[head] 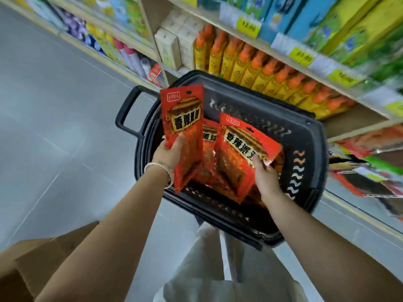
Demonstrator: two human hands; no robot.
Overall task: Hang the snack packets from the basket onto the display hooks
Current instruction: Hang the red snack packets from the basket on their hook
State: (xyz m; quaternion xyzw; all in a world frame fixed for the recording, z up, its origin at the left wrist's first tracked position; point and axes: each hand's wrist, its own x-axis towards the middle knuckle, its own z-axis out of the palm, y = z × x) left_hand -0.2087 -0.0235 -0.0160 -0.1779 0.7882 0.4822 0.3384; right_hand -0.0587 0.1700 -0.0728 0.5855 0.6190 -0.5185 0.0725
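Red packets [182,118], 3, left hand [169,153] grips 1, right hand [265,173] 1, basket [250,101] 1

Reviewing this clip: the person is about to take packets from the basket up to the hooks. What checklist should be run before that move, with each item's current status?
1. Left hand grips the raised packet securely: ok, thumb across its front, packet held above the basket.
2. Right hand has the second packet: ok, it holds the packet's right edge, but the packet still sits in the basket.
3. Hang hole on the raised packet showing: ok, at the top edge.
4. Free display hook found: cannot tell, the shelving at right is blurred.
5. Stock left in the basket: ok, a third packet lies between the two.
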